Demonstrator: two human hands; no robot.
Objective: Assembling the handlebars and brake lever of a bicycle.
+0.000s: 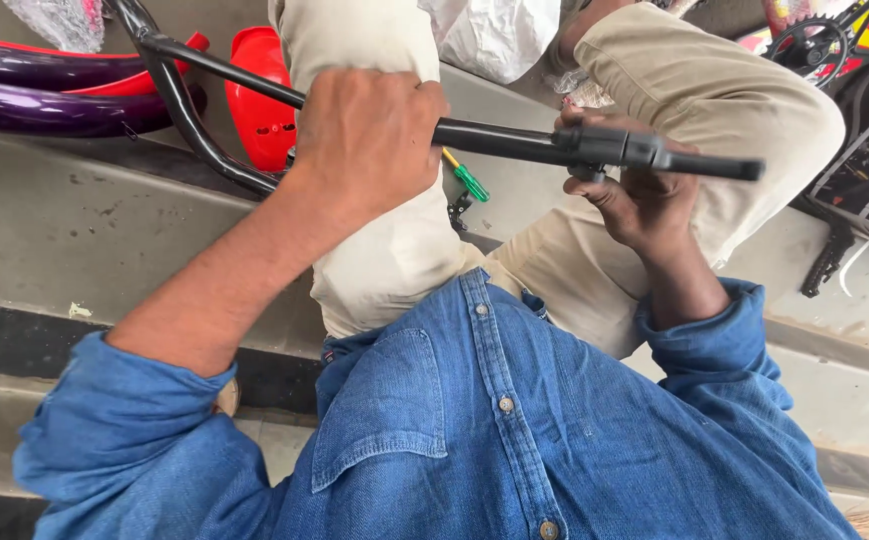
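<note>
The person sits on grey concrete steps (pixel 74 230) in a blue denim shirt (pixel 474 440) and light tan trousers (pixel 384 240). A black bicycle handlebar (pixel 504 140) lies across the knees, running from the upper left down to the right. Its bent end curves away at the far left.

The left hand (pixel 369 135) is wrapped tight around the middle of the bar, with the fingers curled over the top. The right hand (pixel 644 195) is under the bar, near its right end. It holds a small black clamp piece (pixel 604 150) that sits on the bar, with the fingers pressed up against it from below. The bare tip of the bar sticks out just past this hand.

A purple and red bicycle frame (pixel 44 85) lies on the steps at the upper left. A red plastic part (pixel 259 95) sits just behind the bar, next to the left hand. A bicycle chainwheel (pixel 809 45) shows at the upper right. A green-handled screwdriver (pixel 466 178) pokes out between the knees, under the bar and between the two hands.
</note>
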